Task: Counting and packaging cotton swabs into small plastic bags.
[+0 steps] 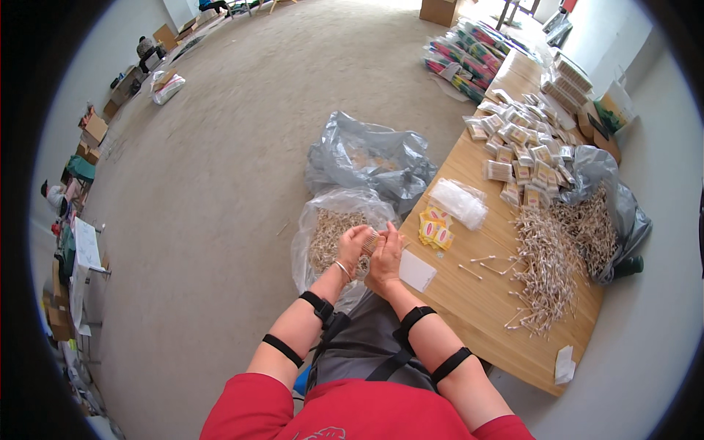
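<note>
Above an open clear bag (302,246) of loose cotton swabs, my left hand (353,245) and my right hand (385,261) come together. Between them is a small bundle of cotton swabs (372,243), its sticks side by side, with the fingers of both hands closed around it. To the right, on the wooden table (469,293), lie yellow printed cards (437,227) and a stack of clear plastic sleeves (459,203). By the table's near left edge is a white card (417,271), close to my right hand.
A large heap of loose swabs (543,271) spreads across the table beside a grey bag (592,172). Many packed swab packets (524,147) are piled farther back. A grey plastic bag (367,150) stands on the floor past the clear one. Wrapped colourful bundles (469,59) lie beyond.
</note>
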Action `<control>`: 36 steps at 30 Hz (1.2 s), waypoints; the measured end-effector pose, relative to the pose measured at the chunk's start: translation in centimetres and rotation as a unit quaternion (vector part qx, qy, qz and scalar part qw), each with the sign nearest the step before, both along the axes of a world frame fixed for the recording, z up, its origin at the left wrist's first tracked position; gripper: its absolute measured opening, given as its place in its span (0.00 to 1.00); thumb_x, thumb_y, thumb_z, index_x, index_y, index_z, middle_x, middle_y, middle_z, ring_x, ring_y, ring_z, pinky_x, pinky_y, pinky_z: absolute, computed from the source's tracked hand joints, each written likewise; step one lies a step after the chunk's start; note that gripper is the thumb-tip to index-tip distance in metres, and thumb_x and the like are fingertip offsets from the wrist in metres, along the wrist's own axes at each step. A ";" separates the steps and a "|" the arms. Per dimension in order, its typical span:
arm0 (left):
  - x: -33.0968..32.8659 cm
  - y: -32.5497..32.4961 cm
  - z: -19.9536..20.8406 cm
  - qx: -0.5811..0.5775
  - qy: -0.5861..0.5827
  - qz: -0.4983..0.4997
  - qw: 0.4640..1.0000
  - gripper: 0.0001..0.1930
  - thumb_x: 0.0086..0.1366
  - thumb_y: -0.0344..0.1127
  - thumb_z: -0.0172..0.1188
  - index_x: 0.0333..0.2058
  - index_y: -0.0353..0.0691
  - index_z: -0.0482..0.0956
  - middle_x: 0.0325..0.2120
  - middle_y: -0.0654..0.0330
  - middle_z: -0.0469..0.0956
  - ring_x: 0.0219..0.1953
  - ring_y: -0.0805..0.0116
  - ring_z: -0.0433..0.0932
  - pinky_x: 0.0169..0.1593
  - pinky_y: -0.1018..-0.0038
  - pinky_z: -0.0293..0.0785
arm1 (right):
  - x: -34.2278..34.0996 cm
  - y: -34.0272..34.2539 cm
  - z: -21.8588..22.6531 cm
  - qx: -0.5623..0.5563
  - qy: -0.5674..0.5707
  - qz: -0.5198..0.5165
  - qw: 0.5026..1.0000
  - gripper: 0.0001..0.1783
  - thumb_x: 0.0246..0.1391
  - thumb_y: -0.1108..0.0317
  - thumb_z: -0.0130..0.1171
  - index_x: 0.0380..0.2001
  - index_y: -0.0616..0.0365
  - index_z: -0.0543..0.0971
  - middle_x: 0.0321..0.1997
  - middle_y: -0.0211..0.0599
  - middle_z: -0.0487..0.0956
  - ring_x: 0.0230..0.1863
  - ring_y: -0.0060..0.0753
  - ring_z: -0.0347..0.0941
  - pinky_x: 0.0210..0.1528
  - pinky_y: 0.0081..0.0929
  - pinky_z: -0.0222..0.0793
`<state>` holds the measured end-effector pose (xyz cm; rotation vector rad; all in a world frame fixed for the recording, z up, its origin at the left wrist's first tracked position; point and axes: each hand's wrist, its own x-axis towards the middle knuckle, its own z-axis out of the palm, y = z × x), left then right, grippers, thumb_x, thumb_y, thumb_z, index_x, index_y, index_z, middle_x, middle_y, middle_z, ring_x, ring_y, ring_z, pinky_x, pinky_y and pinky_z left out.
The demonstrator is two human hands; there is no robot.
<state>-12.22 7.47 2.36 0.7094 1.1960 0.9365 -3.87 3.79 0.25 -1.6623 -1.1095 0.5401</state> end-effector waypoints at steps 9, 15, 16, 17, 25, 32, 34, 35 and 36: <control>0.3 1.7 -1.5 0.022 0.073 -0.108 0.991 0.11 0.61 0.39 0.58 0.32 0.36 0.81 0.26 0.65 0.78 0.27 0.79 0.74 0.32 0.80 0.70 | -0.2 -0.1 0.0 -0.002 -0.021 -0.001 1.000 0.25 0.51 0.79 0.43 0.55 0.63 0.62 0.44 0.45 0.73 0.52 0.47 0.66 0.66 0.49 0.44; 0.1 2.4 -3.7 0.091 0.152 -0.202 0.963 0.14 0.63 0.42 0.56 0.30 0.35 0.77 0.21 0.64 0.75 0.21 0.78 0.70 0.25 0.76 0.67 | -0.8 -0.2 0.1 0.038 -0.075 -0.021 0.996 0.26 0.52 0.80 0.43 0.56 0.63 0.60 0.55 0.53 0.67 0.63 0.53 0.56 0.68 0.49 0.40; 0.0 2.4 -3.7 0.093 0.156 -0.212 0.960 0.14 0.63 0.43 0.56 0.29 0.35 0.75 0.20 0.64 0.74 0.20 0.77 0.69 0.24 0.75 0.66 | -0.8 -0.2 0.2 0.038 -0.075 -0.021 0.996 0.26 0.52 0.80 0.43 0.56 0.63 0.60 0.55 0.53 0.67 0.63 0.53 0.56 0.68 0.49 0.40; -0.2 2.4 -3.7 0.093 0.156 -0.213 0.960 0.14 0.63 0.43 0.56 0.29 0.35 0.75 0.20 0.64 0.74 0.20 0.77 0.69 0.24 0.75 0.66 | -0.8 -0.3 0.3 0.032 -0.061 -0.012 0.998 0.26 0.52 0.79 0.43 0.57 0.62 0.59 0.57 0.54 0.65 0.65 0.54 0.52 0.68 0.49 0.38; -1.0 2.2 -2.3 0.226 0.241 -0.207 0.921 0.14 0.63 0.44 0.56 0.27 0.38 0.74 0.19 0.66 0.73 0.22 0.79 0.68 0.26 0.77 0.66 | -0.5 -0.5 0.4 0.074 -0.005 0.031 0.997 0.29 0.51 0.80 0.43 0.59 0.65 0.56 0.64 0.58 0.55 0.69 0.59 0.41 0.69 0.49 0.34; -3.2 2.2 2.7 0.321 0.338 -0.117 0.877 0.17 0.61 0.49 0.57 0.31 0.38 0.76 0.23 0.49 0.78 0.28 0.55 0.78 0.31 0.66 0.71 | -2.5 0.5 4.0 0.101 -0.020 0.033 0.994 0.31 0.51 0.78 0.44 0.60 0.67 0.54 0.67 0.56 0.50 0.71 0.56 0.37 0.69 0.44 0.34; -3.7 2.1 4.7 0.358 0.351 -0.053 0.864 0.18 0.62 0.50 0.56 0.31 0.38 0.75 0.22 0.53 0.78 0.25 0.62 0.77 0.29 0.69 0.71 | -2.2 0.9 4.9 0.091 -0.063 0.026 0.994 0.31 0.52 0.78 0.44 0.61 0.67 0.53 0.68 0.55 0.49 0.71 0.54 0.37 0.69 0.40 0.37; -3.9 2.0 5.0 0.364 0.351 -0.055 0.861 0.18 0.62 0.50 0.56 0.31 0.38 0.75 0.22 0.53 0.78 0.25 0.62 0.77 0.29 0.69 0.71 | -1.7 1.0 5.3 0.105 0.009 0.005 0.994 0.29 0.56 0.70 0.44 0.61 0.67 0.54 0.68 0.56 0.48 0.71 0.55 0.35 0.69 0.42 0.34; -4.1 1.6 5.3 0.362 0.310 -0.029 0.879 0.18 0.62 0.50 0.56 0.31 0.38 0.75 0.21 0.56 0.77 0.24 0.66 0.76 0.29 0.70 0.71 | -1.4 0.9 5.7 0.117 0.082 -0.014 0.990 0.29 0.60 0.62 0.43 0.60 0.68 0.55 0.68 0.57 0.48 0.71 0.55 0.34 0.70 0.43 0.31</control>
